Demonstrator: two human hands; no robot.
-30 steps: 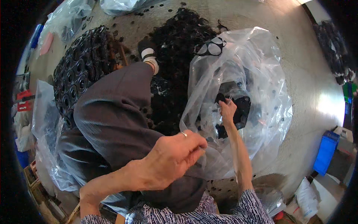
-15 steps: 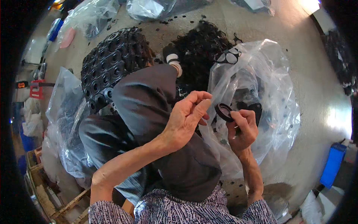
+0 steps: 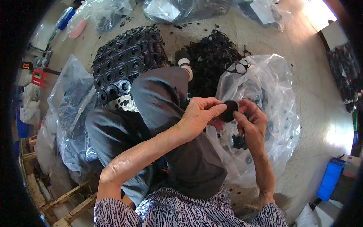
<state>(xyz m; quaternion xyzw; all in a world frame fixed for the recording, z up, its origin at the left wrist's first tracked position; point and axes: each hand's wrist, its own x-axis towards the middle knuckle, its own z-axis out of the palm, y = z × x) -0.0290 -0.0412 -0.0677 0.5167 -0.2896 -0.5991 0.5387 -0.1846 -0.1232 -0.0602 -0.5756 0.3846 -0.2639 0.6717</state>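
Observation:
A round black part (image 3: 228,111), ring-like with its middle dark, is pinched between both hands above a clear plastic bag (image 3: 278,81). The fingers of my left hand (image 3: 202,113) are closed on its left edge. From the other side, my right hand (image 3: 253,123) grips its right edge between thumb and fingers. Some of the right fingers are blurred. Just below the hands, a small black piece (image 3: 239,141) shows against the bag, where more dark pieces lie.
Left of my raised knee stands a block of moulded black sheets with rows of rings (image 3: 121,56). Beyond my foot lies a heap of stringy black scraps (image 3: 213,53). A wooden pallet (image 3: 68,198), another clear bag (image 3: 72,113) and a blue box (image 3: 331,179) lie around me.
My left hand has moved right and closed on the round black part, which only my right hand held before. The part has turned from edge-on to more face-on.

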